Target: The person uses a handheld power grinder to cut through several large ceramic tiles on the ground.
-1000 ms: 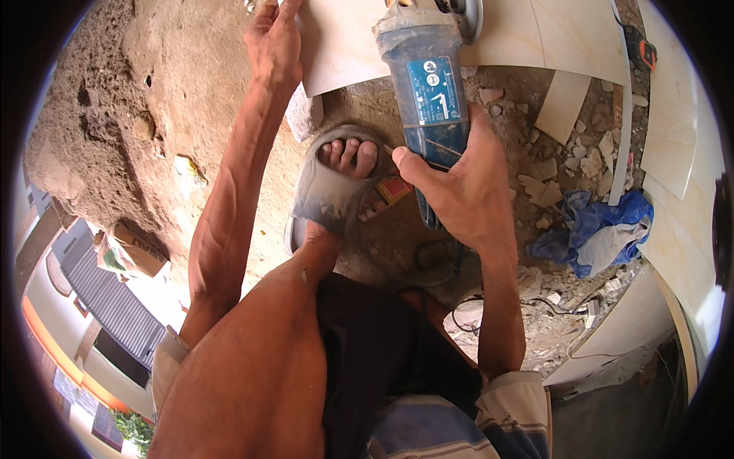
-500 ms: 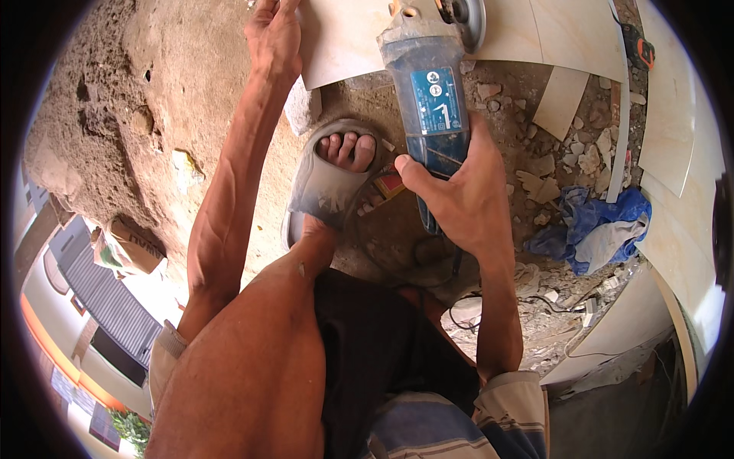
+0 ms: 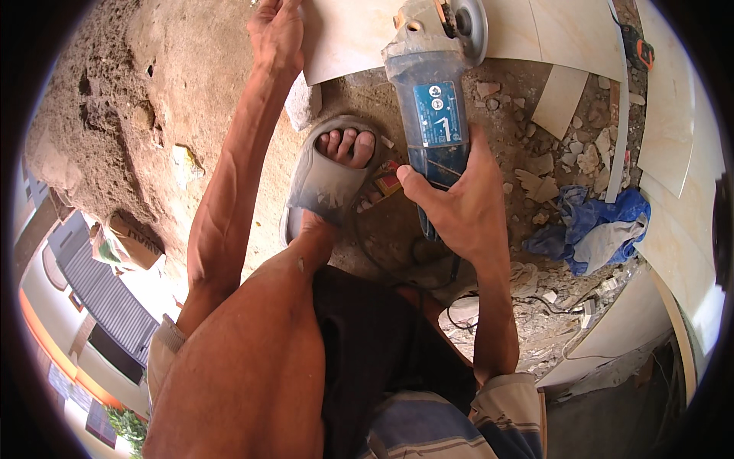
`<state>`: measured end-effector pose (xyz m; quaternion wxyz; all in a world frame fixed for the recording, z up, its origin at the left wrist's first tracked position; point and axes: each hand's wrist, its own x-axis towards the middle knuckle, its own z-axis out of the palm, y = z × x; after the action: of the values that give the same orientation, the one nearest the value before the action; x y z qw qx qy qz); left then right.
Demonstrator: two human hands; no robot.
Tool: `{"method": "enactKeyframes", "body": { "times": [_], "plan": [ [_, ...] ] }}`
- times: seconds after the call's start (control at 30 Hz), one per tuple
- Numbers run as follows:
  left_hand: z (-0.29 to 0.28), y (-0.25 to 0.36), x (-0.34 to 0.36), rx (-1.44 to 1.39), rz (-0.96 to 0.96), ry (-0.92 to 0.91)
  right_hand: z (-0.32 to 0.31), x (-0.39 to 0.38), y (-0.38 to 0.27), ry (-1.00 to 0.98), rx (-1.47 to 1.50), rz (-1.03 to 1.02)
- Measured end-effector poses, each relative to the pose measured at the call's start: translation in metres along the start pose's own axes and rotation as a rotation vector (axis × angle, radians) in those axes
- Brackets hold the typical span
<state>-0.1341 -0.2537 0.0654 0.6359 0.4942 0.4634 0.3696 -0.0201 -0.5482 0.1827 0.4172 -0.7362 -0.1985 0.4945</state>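
Note:
A blue-grey angle grinder points away from me, my right hand wrapped round the rear of its body. Its round disc stands on edge at the right of the grinder head, over a cream marbled tile. At that tile's left edge is my left hand, fingers curled against it; the picture's top edge cuts off the fingertips. A white block lies under the tile's near left corner. The grinder's dark cord hangs below my right hand.
My sandalled foot is just left of the grinder. Tile offcuts, rubble and a blue-and-white cloth lie on the right. Farther right are a tape measure and more tiles. A torn paper sack sits at left.
The grinder has shifted slightly toward me, bringing more of its head and disc into view. My left hand has barely moved at the tile's edge.

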Motion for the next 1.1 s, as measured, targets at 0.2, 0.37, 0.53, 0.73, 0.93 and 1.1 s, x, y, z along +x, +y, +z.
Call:
{"method": "enactKeyframes", "body": {
  "times": [0.2, 0.37, 0.53, 0.73, 0.93, 1.1],
  "plan": [
    [0.0, 0.0, 0.0, 0.055, 0.004, 0.018, -0.001, -0.006, 0.005, 0.005, -0.015, -0.008],
    [-0.001, -0.002, 0.0, 0.013, 0.008, 0.011, -0.001, -0.01, 0.008, -0.001, 0.029, 0.0],
    [0.001, 0.0, -0.001, 0.065, 0.005, 0.033, -0.001, -0.014, 0.015, 0.033, -0.033, -0.05],
    [-0.008, -0.008, 0.009, 0.091, 0.021, 0.031, -0.001, -0.018, 0.016, 0.012, 0.029, -0.027],
    [-0.01, -0.004, 0.009, 0.242, 0.018, 0.06, -0.003, -0.027, 0.015, 0.013, -0.004, -0.004],
    [-0.007, -0.007, 0.004, 0.219, 0.001, 0.074, -0.011, -0.057, 0.029, -0.006, -0.01, 0.025]
  ]
}}
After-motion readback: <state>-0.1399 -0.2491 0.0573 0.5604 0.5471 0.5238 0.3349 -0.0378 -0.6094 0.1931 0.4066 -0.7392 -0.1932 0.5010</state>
